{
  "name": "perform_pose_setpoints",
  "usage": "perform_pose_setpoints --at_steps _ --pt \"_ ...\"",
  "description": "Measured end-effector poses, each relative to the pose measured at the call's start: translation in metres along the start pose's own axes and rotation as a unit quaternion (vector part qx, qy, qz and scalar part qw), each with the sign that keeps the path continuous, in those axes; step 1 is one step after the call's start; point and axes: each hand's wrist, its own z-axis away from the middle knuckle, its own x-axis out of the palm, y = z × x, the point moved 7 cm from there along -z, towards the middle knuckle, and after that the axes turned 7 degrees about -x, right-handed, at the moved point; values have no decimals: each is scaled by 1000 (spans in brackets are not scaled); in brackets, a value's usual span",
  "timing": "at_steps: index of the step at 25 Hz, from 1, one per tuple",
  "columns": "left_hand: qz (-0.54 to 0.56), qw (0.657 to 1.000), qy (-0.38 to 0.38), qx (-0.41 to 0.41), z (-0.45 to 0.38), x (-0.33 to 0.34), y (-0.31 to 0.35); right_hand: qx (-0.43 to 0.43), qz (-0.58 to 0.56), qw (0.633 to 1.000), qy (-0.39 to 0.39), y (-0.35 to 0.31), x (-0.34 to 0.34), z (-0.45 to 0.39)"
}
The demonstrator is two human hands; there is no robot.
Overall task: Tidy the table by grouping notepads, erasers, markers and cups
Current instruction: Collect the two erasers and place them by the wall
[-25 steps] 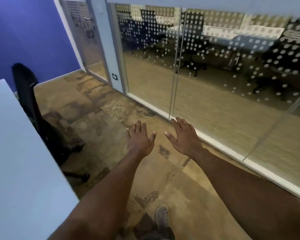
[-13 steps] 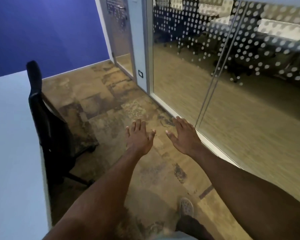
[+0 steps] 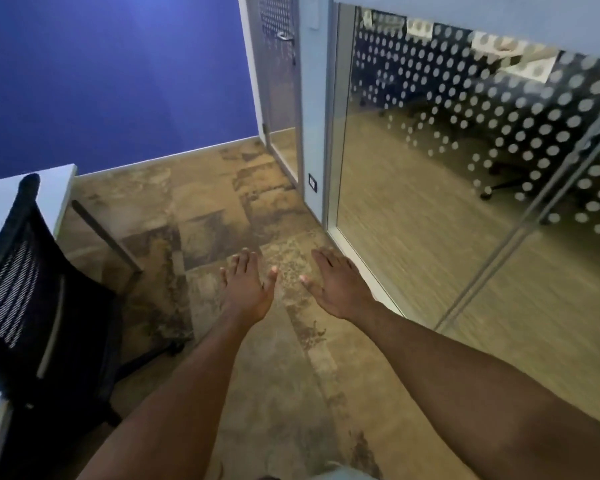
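Note:
My left hand [image 3: 248,289] and my right hand [image 3: 336,284] are stretched out in front of me over the carpeted floor, palms down, fingers spread, holding nothing. They hover side by side, a small gap between the thumbs. A white table [image 3: 54,187] shows only as a bare corner and edge at the far left. No notepads, erasers, markers or cups are in view.
A black mesh office chair [image 3: 39,306] stands at the left against the table. A glass partition with dotted frosting [image 3: 465,168] runs along the right, with a glass door [image 3: 279,98] at the back. A blue wall [image 3: 118,74] closes the far side.
The view has swung left: the chair and table have slid toward the lower left and the blue wall fills more of the frame. Both hands stay outstretched and empty.

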Motion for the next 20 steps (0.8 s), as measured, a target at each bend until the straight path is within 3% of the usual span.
perform_pose_setpoints --at_steps 9,20 --pt "25 996 54 -67 -209 1 -24 -83 -7 996 -27 36 27 -243" --pt "-8 991 55 -120 -496 -40 -92 -154 18 986 -58 35 70 -561"
